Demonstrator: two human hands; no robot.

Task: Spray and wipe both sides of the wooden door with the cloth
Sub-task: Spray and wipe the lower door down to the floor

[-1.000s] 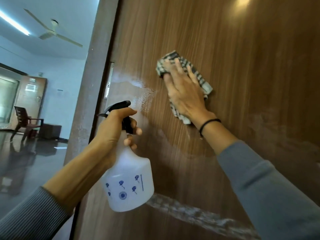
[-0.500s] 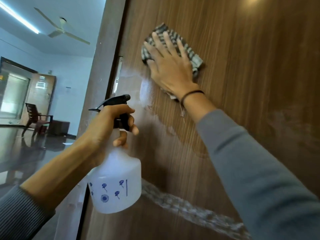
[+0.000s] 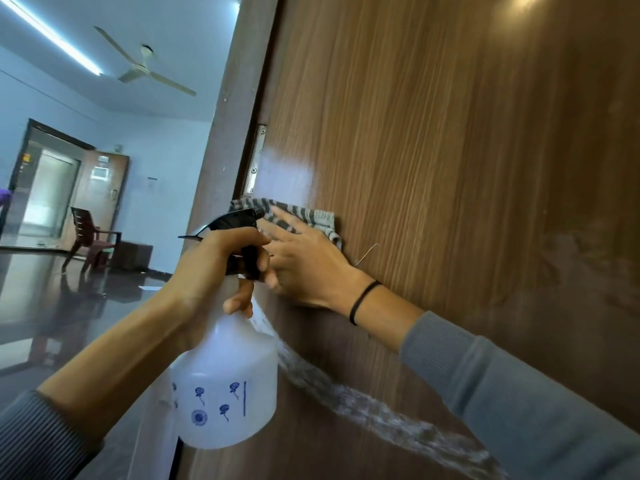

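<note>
"Wooden door [image 3: 450, 150]: where was the cloth [image 3: 320, 220]?"

"Pressed flat on it by the right hand [image 3: 308, 268], fingers straight, just below the hinge [image 3: 258, 157]. The left hand [image 3: 207, 268] gripped the spray bottle [image 3: 225, 386]. Firm, overlapping passes seemed best, working down toward that pale streak [image 3: 381, 414]."

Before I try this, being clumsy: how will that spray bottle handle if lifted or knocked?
The spray bottle looks like translucent plastic, so probably tough, not fragile. Its squat, broad body should resist tipping when stood down. The left hand holds it up by the neck alone, suggesting modest weight; fill level is unclear.
</note>
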